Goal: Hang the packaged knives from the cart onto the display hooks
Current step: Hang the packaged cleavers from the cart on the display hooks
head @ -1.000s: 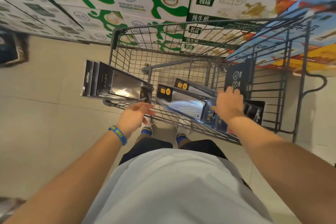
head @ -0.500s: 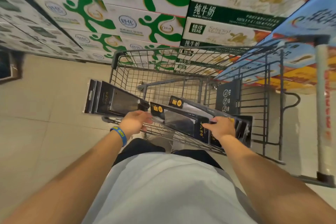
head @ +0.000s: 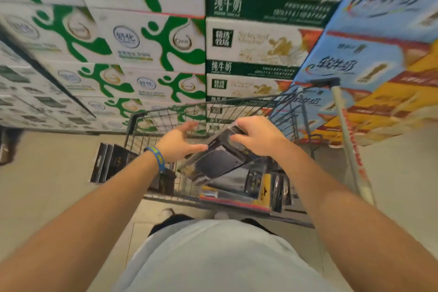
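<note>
My right hand (head: 258, 136) grips the top end of a black packaged knife (head: 220, 160) and holds it tilted above the wire cart (head: 166, 114). My left hand (head: 177, 147), with a blue wristband, is spread open just left of that package, its thumb at the package's edge. A few black knife packages (head: 111, 165) lie across the cart's left rim. More packaged knives (head: 260, 185) lie in the cart basket below the lifted one. No display hooks are in view.
Stacked milk cartons (head: 147, 40) form a wall behind the cart, and blue and yellow cartons (head: 369, 66) stand at the right. A white pole with red print (head: 348, 140) rises at the cart's right side. Tiled floor (head: 47, 185) lies to the left.
My right hand has picked a knife package out of the cart and raised it. My left hand has left the packages on the rim and moved up toward the lifted package. The view has tilted upward.
</note>
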### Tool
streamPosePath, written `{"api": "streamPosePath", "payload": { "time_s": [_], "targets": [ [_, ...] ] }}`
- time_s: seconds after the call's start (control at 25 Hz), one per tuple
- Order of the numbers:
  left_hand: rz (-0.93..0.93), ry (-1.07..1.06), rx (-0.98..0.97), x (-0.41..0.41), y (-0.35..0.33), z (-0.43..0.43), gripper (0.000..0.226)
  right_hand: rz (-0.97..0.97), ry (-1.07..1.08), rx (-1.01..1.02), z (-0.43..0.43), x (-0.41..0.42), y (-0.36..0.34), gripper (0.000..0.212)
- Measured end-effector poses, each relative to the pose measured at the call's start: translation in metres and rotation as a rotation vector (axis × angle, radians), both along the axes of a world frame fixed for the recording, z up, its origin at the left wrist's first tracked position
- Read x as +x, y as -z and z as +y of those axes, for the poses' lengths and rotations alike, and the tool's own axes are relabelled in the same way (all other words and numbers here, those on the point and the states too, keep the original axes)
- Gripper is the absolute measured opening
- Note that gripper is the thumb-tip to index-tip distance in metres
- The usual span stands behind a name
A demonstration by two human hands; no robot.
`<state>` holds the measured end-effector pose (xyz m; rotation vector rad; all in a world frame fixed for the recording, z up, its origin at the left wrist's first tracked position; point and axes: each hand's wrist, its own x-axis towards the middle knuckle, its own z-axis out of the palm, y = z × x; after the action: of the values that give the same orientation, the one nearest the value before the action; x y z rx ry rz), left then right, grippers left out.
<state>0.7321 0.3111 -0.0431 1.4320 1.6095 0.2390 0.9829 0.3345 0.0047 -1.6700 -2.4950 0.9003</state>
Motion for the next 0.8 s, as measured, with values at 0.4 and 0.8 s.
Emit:
{"api": "streamPosePath", "payload": {
  "time_s": [0.4, 0.8],
  "targets": [
    [-0.366, 0.159, 0.147, -0.025, -0.089, 0.037, 0.07, 0.293, -0.175, 0.519, 0.056, -0.039, -0.251, 0.015],
    [-0.65, -0.271, 0.612, -0.042, -0.187, 0.043, 0.015, 0.67, 0.571, 0.77, 0.086, -0.12, -0.265, 0.08]
  ]
}}
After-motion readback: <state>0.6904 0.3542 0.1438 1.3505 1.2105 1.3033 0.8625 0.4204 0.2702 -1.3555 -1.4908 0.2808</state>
